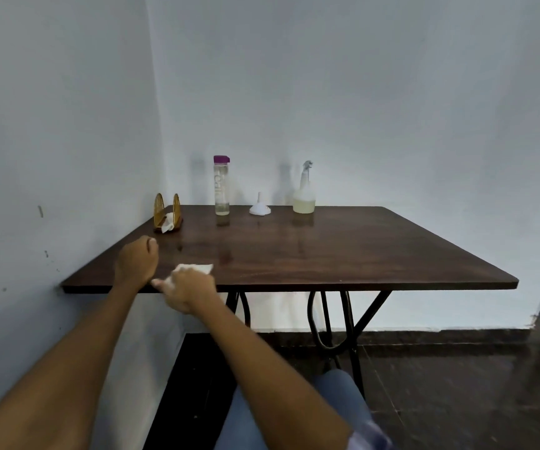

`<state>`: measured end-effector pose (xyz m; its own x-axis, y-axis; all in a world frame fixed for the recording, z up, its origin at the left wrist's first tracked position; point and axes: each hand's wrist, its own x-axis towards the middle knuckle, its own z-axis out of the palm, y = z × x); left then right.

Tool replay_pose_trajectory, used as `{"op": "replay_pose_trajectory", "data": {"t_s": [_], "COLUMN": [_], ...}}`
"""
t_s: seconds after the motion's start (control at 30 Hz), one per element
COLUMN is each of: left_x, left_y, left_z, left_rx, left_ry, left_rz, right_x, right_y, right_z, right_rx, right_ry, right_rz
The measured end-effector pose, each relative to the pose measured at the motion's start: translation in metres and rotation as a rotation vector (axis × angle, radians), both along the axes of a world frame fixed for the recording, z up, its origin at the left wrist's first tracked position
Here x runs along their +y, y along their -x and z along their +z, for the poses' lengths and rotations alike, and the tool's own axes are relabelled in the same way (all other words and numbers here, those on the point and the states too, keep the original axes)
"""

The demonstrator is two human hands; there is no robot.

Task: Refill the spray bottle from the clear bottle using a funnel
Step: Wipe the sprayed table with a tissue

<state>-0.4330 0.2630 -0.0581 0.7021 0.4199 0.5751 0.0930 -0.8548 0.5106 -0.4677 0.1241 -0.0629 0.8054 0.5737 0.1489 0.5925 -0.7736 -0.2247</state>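
Observation:
A tall clear bottle [221, 186] with a purple cap stands at the back of the brown table [327, 251]. It holds only a little liquid at the bottom. An upturned white funnel [259, 206] sits to its right. Further right stands the spray bottle [304, 193], its nozzle on, with pale liquid in its lower part. My right hand [190, 289] grips a crumpled white tissue [197, 269] at the table's near left edge. My left hand [137, 259] hovers just left of it with fingers curled, holding nothing that I can see.
A golden napkin holder [167, 213] with a white napkin stands at the table's back left corner, against the wall. White walls bound the table at the left and back. Black metal legs [336, 319] and dark floor lie below.

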Motion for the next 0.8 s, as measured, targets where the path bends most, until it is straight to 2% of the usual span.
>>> {"op": "replay_pose_trajectory", "data": {"t_s": [0.13, 0.23, 0.47, 0.63, 0.73, 0.8], "left_x": [0.005, -0.009, -0.073, -0.081, -0.066, -0.051], "left_y": [0.005, 0.003, -0.009, -0.009, -0.004, 0.001], "left_z": [-0.002, -0.003, 0.004, 0.004, 0.004, 0.005], "left_rx": [-0.018, 0.006, 0.040, 0.022, 0.012, 0.003], "left_ry": [0.001, -0.023, -0.021, -0.013, 0.005, 0.021], "left_rz": [0.028, 0.007, -0.171, -0.198, -0.168, -0.125], "right_x": [-0.010, -0.051, -0.255, -0.390, -0.404, -0.377], "right_y": [0.012, -0.004, -0.050, -0.052, -0.053, -0.056], "right_z": [-0.008, -0.009, -0.019, -0.015, -0.015, -0.013], "right_rx": [-0.118, -0.099, -0.160, -0.165, -0.134, -0.141], "right_ry": [-0.011, -0.060, -0.037, 0.032, 0.039, 0.040], "right_rz": [-0.011, -0.134, -0.548, -0.879, -1.002, -1.020]}}
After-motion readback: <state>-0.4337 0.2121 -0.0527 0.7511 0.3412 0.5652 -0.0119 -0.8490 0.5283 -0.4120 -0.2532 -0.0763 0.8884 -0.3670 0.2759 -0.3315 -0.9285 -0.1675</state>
